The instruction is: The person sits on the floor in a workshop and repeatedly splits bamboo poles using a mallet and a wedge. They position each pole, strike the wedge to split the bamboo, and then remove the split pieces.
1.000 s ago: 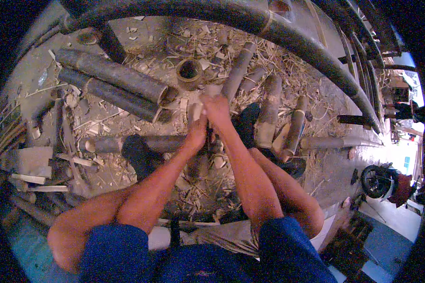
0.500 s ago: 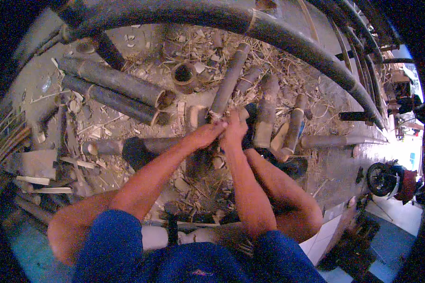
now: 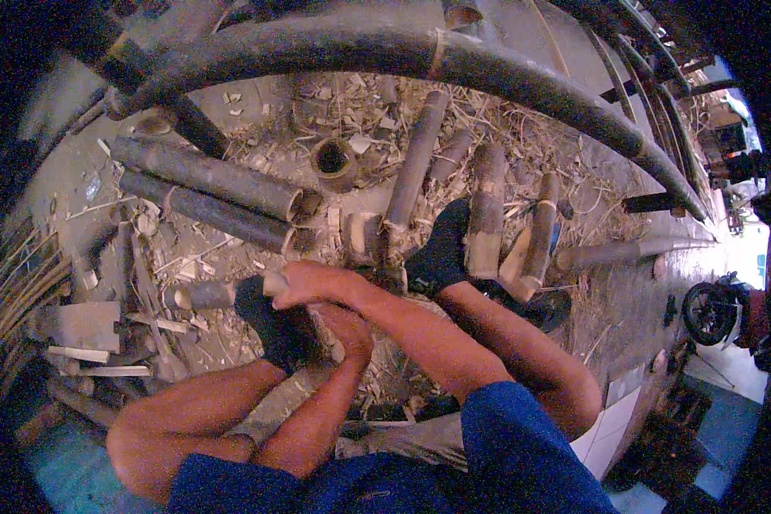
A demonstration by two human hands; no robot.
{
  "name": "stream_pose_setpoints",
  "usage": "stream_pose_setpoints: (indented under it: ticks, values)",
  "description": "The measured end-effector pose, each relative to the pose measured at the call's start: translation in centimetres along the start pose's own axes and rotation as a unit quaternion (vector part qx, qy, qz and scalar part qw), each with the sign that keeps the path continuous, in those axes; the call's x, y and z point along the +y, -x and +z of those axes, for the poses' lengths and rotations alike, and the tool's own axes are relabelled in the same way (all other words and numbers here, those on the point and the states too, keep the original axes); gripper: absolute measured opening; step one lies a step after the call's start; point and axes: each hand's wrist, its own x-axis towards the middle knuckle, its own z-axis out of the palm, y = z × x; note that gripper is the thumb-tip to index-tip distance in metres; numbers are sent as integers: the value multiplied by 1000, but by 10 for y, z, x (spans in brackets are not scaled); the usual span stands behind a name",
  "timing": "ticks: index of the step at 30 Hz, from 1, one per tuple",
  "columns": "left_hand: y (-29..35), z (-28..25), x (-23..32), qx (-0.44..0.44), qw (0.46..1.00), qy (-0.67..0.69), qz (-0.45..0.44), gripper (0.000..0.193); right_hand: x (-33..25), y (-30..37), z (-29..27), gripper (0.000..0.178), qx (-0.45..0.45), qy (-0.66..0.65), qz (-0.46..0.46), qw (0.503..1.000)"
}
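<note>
My right hand (image 3: pixel 313 283) reaches across to the left, its fingers closed round a short pale wooden piece (image 3: pixel 276 284); only the piece's blunt end shows. My left hand (image 3: pixel 338 321) lies beneath the right wrist, crossed by it, and its fingers are mostly hidden. Both hands are near my left foot (image 3: pixel 270 321), in dark footwear. Beyond them a long grey-brown bamboo tube (image 3: pixel 417 158) slopes away, its near end by a pale-topped wooden block (image 3: pixel 364 236). No hand touches that tube. My right foot (image 3: pixel 444 247) is just right of its near end.
Two long bamboo tubes (image 3: pixel 210 176) lie at the left, and a short tube (image 3: pixel 334 163) stands upright behind. Split bamboo lengths (image 3: pixel 487 210) lie at the right. A thick pole (image 3: pixel 334 53) arches across the back. Shavings cover the floor. A motorbike (image 3: pixel 720 313) stands far right.
Both hands have left the bamboo tube's near end and come back left toward my left foot. My right forearm now crosses over the left. The tube stays in place.
</note>
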Motion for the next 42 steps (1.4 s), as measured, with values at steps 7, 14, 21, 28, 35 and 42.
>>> stream_pose_setpoints:
  ticks: [7,14,21,28,35,42]
  values:
    - [-9,23,97,-208,956,-178,103,55,-22,131,-82,50,472,50,116,873]
    - [-16,30,241,-482,796,-276,241,69,-83,285,-50,73,374,602,268,653]
    - [-60,-16,173,-313,896,-49,310,46,-33,263,39,43,380,119,325,858]
    - [-85,-73,53,-379,729,-455,344,77,13,194,111,38,527,-398,204,722]
    - [-92,-56,71,-412,758,-432,262,96,-9,138,147,28,601,-402,239,649]
    - [-72,-52,94,-337,786,-473,212,106,8,168,118,49,495,-390,272,727]
